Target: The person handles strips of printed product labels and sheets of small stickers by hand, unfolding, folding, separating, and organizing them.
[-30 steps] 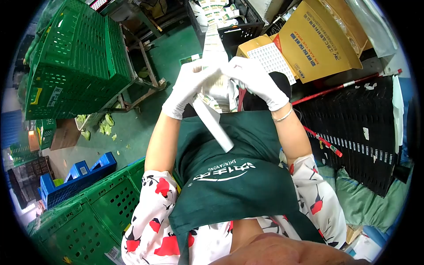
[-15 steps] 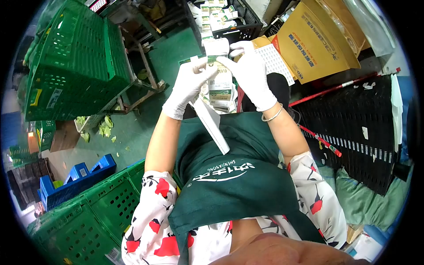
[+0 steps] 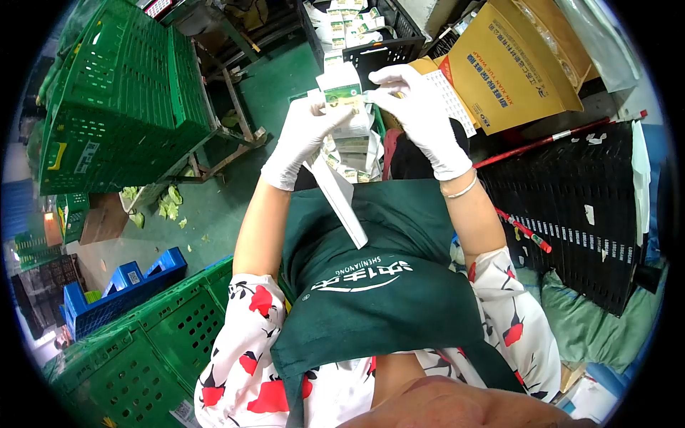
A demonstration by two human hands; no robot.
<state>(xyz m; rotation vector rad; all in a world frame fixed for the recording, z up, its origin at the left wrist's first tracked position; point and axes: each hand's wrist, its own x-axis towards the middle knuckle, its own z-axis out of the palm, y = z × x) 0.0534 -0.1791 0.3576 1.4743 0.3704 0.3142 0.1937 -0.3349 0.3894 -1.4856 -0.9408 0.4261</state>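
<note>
The white-gloved left hand (image 3: 298, 135) pinches a white-and-green printed paper label strip (image 3: 341, 84); the white-gloved right hand (image 3: 419, 118) curls beside its right edge — whether pinching cannot be told. Between them, the strip's long axis runs away from the dark green cloth apron (image 3: 378, 314) — pointing toward a black plastic crate (image 3: 389, 55).

i've got green crates (image 3: 125, 107) at upper left of my feed, a blue crate (image 3: 128, 303) lower down, leafy scraps (image 3: 170, 205) on the floor (image 3: 221, 207), plus a printed cardboard box (image 3: 510, 68) and red pole (image 3: 536, 240) by black crates (image 3: 564, 207) over right.
</note>
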